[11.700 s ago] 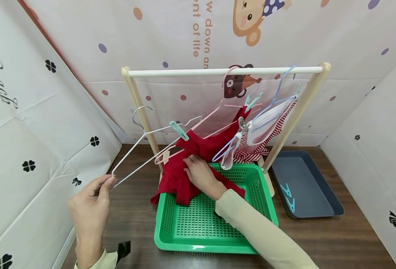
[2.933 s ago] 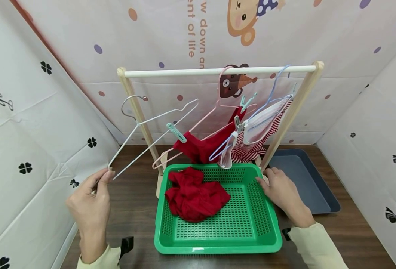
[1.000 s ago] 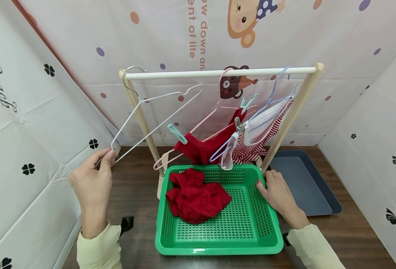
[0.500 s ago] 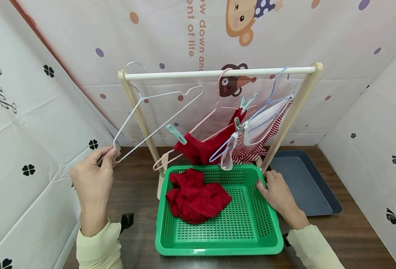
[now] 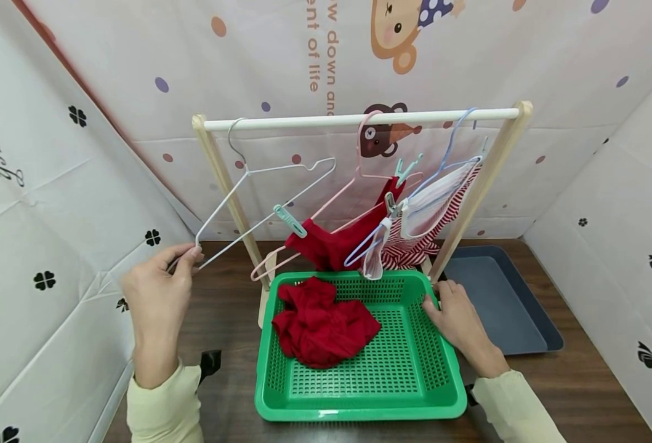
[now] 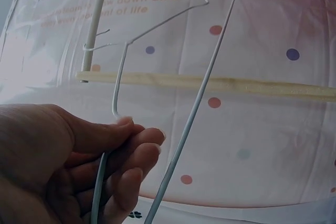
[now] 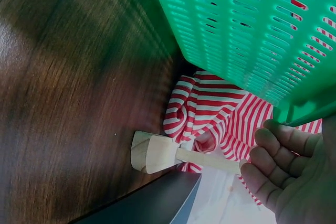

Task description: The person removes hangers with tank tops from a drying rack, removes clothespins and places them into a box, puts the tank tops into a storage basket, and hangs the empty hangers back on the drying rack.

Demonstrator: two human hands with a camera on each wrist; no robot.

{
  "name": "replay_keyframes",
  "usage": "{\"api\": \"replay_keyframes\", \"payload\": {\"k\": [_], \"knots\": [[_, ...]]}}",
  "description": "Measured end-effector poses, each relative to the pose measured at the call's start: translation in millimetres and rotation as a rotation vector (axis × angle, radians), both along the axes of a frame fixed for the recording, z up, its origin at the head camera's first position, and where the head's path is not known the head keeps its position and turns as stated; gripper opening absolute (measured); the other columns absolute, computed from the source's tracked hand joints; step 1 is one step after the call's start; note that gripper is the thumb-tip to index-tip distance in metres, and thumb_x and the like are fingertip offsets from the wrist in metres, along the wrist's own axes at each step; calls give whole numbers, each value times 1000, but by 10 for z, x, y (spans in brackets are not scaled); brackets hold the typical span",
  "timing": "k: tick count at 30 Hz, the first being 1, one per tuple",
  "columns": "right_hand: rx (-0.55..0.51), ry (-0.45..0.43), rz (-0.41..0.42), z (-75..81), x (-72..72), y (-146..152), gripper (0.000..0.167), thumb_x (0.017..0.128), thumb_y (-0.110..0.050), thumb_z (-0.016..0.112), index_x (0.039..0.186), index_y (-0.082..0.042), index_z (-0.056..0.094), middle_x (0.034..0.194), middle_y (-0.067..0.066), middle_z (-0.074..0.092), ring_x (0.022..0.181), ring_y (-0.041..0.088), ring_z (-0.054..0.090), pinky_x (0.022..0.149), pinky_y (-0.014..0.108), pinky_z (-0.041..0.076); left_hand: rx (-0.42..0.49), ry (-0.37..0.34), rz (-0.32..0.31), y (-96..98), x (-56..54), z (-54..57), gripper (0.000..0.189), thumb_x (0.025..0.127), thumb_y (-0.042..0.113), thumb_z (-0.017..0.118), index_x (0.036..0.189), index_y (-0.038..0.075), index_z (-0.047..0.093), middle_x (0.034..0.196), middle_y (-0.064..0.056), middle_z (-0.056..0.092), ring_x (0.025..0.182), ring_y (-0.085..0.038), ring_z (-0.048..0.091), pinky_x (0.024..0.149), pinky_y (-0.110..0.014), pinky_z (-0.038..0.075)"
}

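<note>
Fingers (image 6: pixel 143 142) of my left hand (image 5: pixel 159 292) pinch the near corner of a white hanger (image 6: pixel 181 142), which stretches lengthwise away rightward, its hook (image 5: pixel 229 139) seemingly over the bar (image 5: pixel 303 122). My right hand (image 5: pixel 458 317), farther off, rests with loose fingers (image 7: pixel 268 140) on the rim of the green basket (image 5: pixel 359 413).

Striped cloth (image 5: pixel 409 251) probably continues behind the basket (image 5: pixel 359 411); both sleeves (image 5: pixel 162 403) cut off.
</note>
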State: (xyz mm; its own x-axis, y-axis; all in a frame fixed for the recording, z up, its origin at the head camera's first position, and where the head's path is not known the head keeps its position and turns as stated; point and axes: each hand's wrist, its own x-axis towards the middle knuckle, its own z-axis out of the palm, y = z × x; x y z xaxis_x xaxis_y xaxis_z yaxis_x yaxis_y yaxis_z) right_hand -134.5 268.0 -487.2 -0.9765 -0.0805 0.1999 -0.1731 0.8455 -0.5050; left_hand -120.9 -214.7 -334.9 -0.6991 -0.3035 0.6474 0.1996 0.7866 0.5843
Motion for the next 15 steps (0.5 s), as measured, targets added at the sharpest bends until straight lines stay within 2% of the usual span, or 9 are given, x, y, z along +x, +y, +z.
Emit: {"api": "replay_keyframes", "payload": {"k": [3,6,10,12,15], "knots": [[-3,-5,0,1,3,3,28,108,-18,57,120,6,63,113,22,61,104,38,52,81,56,47,-7,-1,11,2,9,1,9,95,11,82,99,3,85,83,-11,79,66,9,58,59,-11,33],[-5,-10,1,0,7,6,30,108,-20,56,120,7,63,114,23,61,105,39,53,81,56,48,17,-5,24,11,32,1,12,96,13,82,105,6,85,90,-10,80,73,5,64,63,-11,37],[-5,-9,2,-6,1,11,31,108,-20,56,121,7,63,115,23,61,107,40,53,82,57,48,103,42,27,32,60,2,18,100,16,78,112,5,84,100,-10,81,83,24,57,73,-7,43],[-7,-8,0,-9,-3,13,31,108,-21,56,121,7,63,115,24,61,107,40,53,82,57,48,128,95,29,39,64,6,19,100,17,77,113,4,83,101,-11,80,85,26,57,77,-7,44],[-7,-14,-4,-17,-5,15,32,109,-21,55,122,7,63,116,24,61,107,40,53,81,57,48,155,191,31,54,56,27,17,100,16,77,111,4,84,102,-10,80,88,22,61,83,-8,46]]}}
